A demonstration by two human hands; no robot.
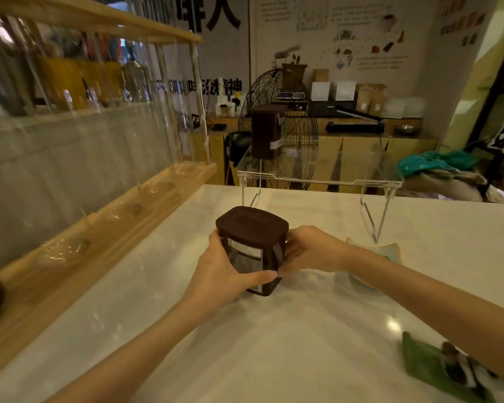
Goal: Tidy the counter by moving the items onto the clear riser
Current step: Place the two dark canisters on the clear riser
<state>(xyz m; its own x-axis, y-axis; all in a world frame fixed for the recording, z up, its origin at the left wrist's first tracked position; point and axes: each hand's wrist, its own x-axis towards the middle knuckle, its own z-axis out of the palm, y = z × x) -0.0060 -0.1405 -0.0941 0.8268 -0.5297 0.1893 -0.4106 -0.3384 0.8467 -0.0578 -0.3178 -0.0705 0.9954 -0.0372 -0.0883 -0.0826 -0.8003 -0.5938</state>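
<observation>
Head view. A white counter (303, 330) is filling the lower frame, and the clear riser (317, 175) is standing at its far edge on thin wire legs. All places below are given relative to the riser.

In front of the riser, nearer the camera and slightly left of its middle, a brown jar (252, 248) with a brown lid is sitting between both hands. Its long axis is running roughly vertical but leaning, with the lid tipped away toward the riser; its white label is facing the camera and to the left. Whether its base is touching the counter cannot be told.

The left hand (221, 269) is clamping the jar's left and near sides, thumb stretching across the lower front. The right hand (312, 251) is pressing on the jar's right side, fingers wrapping toward the front; the two thumbs are nearly meeting.

On the riser's top, at its left end, a second jar (266, 130) is standing upright, long axis vertical.

Just in front of the riser's right leg, a pale dish (390, 251) is lying on the counter, partly hidden by the right forearm. Well in front and to the right, a green packet (428, 370) is lying flat at the near edge.
</observation>
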